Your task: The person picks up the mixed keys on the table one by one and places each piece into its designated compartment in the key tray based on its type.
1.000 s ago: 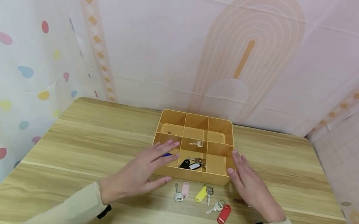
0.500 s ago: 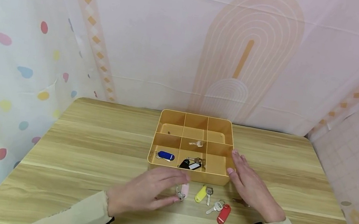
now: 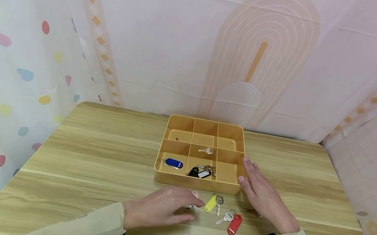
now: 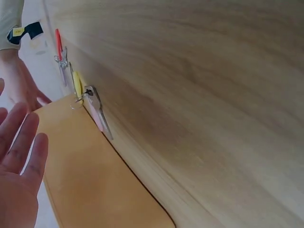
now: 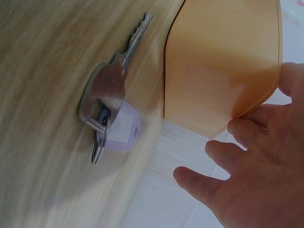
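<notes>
My left hand [image 3: 163,207] is low over the table with fingers loosely extended, partly hiding a key with a pink tag [image 3: 195,194]. In the left wrist view, that pink-tagged key [image 4: 97,111] lies apart from the fingers. Beyond the fingertips are a key with a yellow tag [image 3: 210,203] and one with a red tag [image 3: 235,225]. My right hand [image 3: 267,201] rests its fingers against the right side of a yellow divided box [image 3: 197,183]. Under that hand lies a key with a lilac tag [image 5: 124,126], mostly hidden in the head view.
Inside the box, a blue-tagged key [image 3: 174,163] lies in the front left compartment. Keys with black tags [image 3: 194,171] share the front middle one. A patterned curtain [image 3: 162,49] hangs behind the wooden table [image 3: 105,142].
My left hand has moved from over the box's front left down and right to the pink-tagged key, uncovering the blue tag. The right hand stays at the box.
</notes>
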### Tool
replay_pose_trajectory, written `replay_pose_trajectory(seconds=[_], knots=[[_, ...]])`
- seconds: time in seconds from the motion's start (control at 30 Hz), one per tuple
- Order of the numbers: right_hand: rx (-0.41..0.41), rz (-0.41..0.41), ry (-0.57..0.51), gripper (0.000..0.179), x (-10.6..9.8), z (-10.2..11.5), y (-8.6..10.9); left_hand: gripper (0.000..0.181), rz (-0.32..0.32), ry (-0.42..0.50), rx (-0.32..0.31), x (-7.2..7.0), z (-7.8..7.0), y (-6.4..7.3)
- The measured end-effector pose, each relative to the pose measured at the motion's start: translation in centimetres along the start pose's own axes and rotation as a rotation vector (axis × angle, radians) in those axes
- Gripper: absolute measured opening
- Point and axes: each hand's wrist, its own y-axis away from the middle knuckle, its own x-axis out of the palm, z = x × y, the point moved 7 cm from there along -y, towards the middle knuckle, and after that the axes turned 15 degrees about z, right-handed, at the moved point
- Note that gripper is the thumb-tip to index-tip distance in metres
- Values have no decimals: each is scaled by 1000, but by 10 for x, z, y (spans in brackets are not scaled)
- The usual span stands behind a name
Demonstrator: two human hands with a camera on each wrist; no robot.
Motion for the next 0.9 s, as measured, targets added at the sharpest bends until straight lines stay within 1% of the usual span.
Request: replay_pose_trajectory(seconds=[0.17, 0.33, 0.4, 0.63, 0.73, 0.9], knots=[[-4, -1, -3, 64, 0, 0, -1, 27, 7, 10, -39, 2, 9, -2], [-7, -3, -3, 64, 0, 0, -1, 20, 5, 14, -57, 3, 17, -4], [-7, -2, -3, 64, 0, 0, -2, 18, 13, 7, -64, 4, 19, -4], [-15, -3, -10, 64, -1, 1, -2, 18, 46, 25, -113, 11, 30, -9], [-14, -2, -14, 64, -1, 1, -1, 13, 51, -4, -118, 13, 31, -12], [-11, 0, -21, 65, -1, 1, 2, 4, 40, -79, -122, 17, 28, -16]])
